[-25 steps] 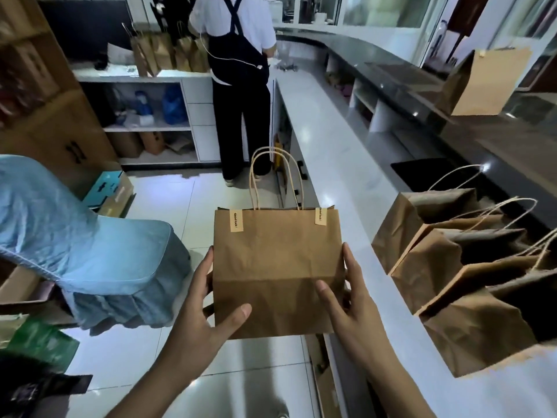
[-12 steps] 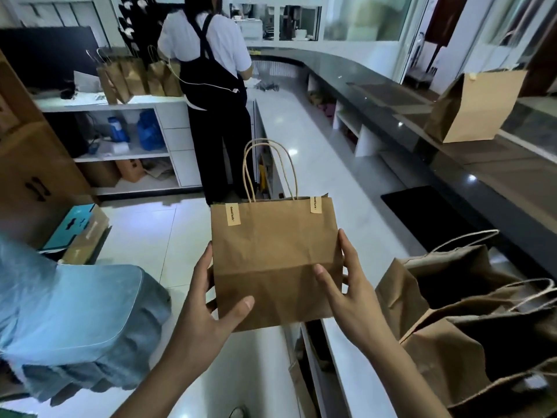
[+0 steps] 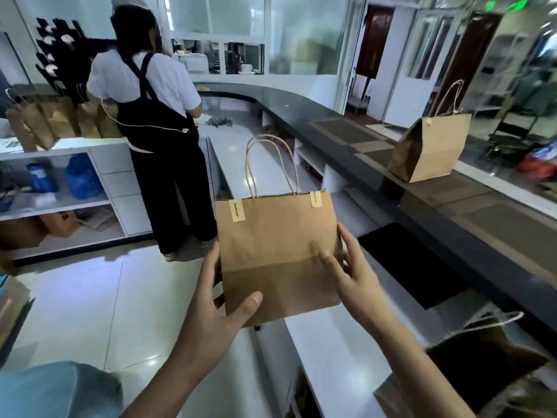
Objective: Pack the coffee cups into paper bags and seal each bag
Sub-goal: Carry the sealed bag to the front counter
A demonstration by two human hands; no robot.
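Above the floor, beside the white counter, we carried a sealed bag toward the dark ledge.

At the far left a person in a dark apron stood with the back to us, near a row of bags on a shelf. Our left hand held the paper bag at its lower left edge, thumb pressed flat on the front and the other fingers behind it, where we could not see them. Two sticker strips closed its top, so we judged packing and sealing of this one finished. Our right hand gripped the right edge with fingers spread. The white counter lay just below. Another sealed bag stood on the dark ledge; an open bag waited at the right. The next move probably asked us to set this bag upright on a free place and release both hands evenly.
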